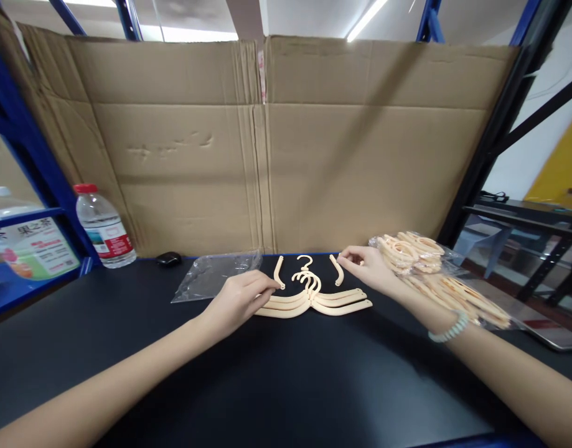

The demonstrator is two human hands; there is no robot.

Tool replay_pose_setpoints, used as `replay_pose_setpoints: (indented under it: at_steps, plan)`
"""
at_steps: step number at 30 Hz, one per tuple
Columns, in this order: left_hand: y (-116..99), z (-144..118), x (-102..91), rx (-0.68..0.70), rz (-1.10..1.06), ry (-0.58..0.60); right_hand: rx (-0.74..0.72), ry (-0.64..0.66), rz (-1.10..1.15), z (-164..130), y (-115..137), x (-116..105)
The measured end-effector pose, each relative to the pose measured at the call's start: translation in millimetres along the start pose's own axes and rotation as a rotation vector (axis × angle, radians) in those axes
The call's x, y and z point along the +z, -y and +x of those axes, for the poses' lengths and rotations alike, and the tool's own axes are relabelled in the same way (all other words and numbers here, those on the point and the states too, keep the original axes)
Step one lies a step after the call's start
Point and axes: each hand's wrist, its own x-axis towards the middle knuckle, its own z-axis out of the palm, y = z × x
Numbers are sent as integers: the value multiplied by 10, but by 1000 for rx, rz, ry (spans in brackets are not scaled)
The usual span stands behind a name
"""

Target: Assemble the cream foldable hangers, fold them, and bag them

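Several cream plastic hangers (290, 306) lie stacked on the black table, their hooks bunched together. Behind them sits a separate hook piece (305, 261), with a loose hanger arm on either side. My left hand (248, 295) is closed, its fingertips pinched at the lower end of the left hanger arm (278, 271); it partly covers the stack's left end. At the upper end of the right hanger arm (338, 272), the curled fingers of my right hand (367, 264) touch the piece. A pale green bead bracelet (449, 330) circles my right wrist.
Clear bags of cream hanger parts (411, 249) lie at the right, near a flat tablet-like object (542, 330). A clear plastic bag (211, 277), a small black object (168, 259) and a water bottle (106, 230) are at the left. Cardboard (183, 155) walls the table's back.
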Motion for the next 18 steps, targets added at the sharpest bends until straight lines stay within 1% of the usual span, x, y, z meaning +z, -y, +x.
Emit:
replay_pose_setpoints:
  at_steps: [2, 4, 8, 11, 14, 16, 18]
  plan:
    - [29, 103, -13, -106, 52, 76, -44, 63, -23, 171, 2, 51]
    - [66, 234, -22, -191, 102, 123, -102, 138, -61, 354, -12, 135]
    - [150, 524, 14, -326, 184, 213, -227, 284, -165, 649, -68, 376]
    - [212, 690, 122, -450, 265, 313, -287, 378, -232, 769, -105, 551]
    - [271, 779, 285, -583, 323, 399, -303, 443, -269, 827, -127, 665]
    - [308, 808, 397, -648, 325, 445, -295, 453, -267, 843, -138, 706]
    - [340, 825, 486, -698, 308, 461, -273, 421, -239, 844, -148, 723]
